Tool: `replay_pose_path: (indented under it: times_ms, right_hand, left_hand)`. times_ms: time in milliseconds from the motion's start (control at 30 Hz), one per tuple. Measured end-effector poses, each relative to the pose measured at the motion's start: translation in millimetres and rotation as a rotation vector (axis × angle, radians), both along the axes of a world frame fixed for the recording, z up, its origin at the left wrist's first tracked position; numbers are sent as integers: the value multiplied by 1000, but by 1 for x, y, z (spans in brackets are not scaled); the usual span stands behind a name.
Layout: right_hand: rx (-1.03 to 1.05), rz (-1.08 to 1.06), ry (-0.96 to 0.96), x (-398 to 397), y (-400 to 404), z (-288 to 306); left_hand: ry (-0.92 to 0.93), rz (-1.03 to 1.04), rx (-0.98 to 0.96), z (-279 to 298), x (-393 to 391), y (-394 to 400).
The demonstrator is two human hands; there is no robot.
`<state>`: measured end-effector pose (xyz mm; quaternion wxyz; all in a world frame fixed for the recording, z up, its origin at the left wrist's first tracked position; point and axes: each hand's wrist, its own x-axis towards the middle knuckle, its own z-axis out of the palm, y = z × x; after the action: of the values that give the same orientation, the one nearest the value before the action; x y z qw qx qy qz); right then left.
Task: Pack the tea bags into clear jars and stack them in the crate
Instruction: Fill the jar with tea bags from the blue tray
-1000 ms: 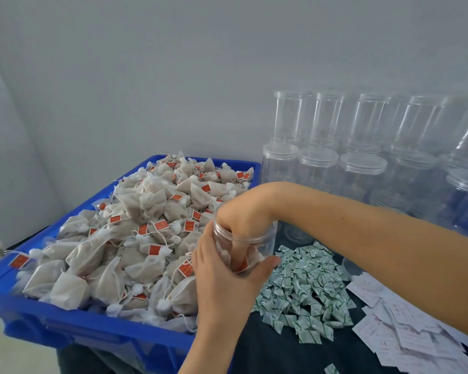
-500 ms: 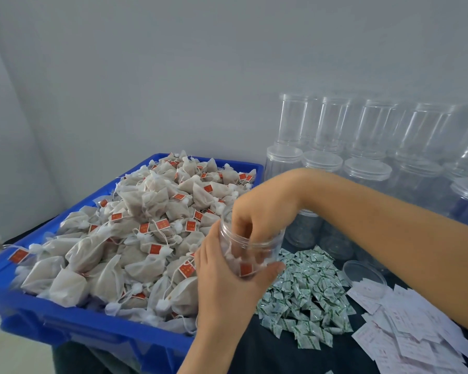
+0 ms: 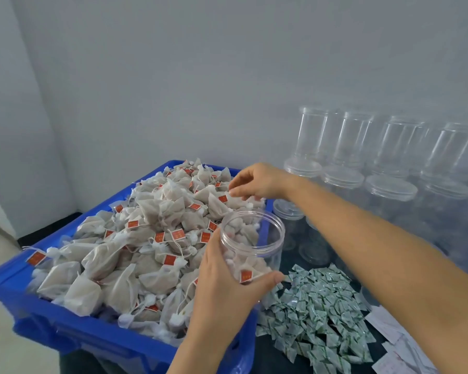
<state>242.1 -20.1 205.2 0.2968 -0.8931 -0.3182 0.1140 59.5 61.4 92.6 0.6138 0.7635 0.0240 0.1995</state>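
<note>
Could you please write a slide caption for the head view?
Left hand holds an open jar while right hand reaches over tea bags heaped in a crate.

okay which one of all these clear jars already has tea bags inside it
The open jar gripped by the left hand, beside the blue crate. A few tea bags lie inside it; the jars stacked along the wall look empty.

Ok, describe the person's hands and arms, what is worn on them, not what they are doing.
Both are bare. The left hand and right hand wear no gloves, and no rings show on the fingers. Neither wrist carries a watch or band. No sleeve shows on either forearm as far as the picture reaches; the right arm is uncovered to the frame's edge. No markings are visible.
</note>
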Motion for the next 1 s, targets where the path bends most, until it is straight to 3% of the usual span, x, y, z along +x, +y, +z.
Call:
replay_pose_path:
  times_ms: [200, 300, 433, 500, 633, 767, 1000]
  right_hand:
    - [-96, 16, 26, 12, 31, -48]
    - [-41, 3, 51, 9, 40, -63]
    - [-209, -86, -208, 10, 46, -72]
    - [-226, -104, -238, 12, 45, -73]
    - [-50, -92, -225, 11, 35, -68]
    - [264, -123, -196, -1, 20, -35]
    - [714, -117, 97, -55, -22, 32]
  left_hand:
    - [-24, -26, -46, -2, 2, 5]
    - [-30, -33, -67, -3, 1, 5]
    - [-32, -20, -68, -5, 1, 5]
    - [-29, -20, -65, -5, 2, 5]
    - [-25, -22, -68, -6, 2, 6]
    - [-26, -17, -62, -5, 3, 5]
    - [3, -12, -47, -6, 3, 4]
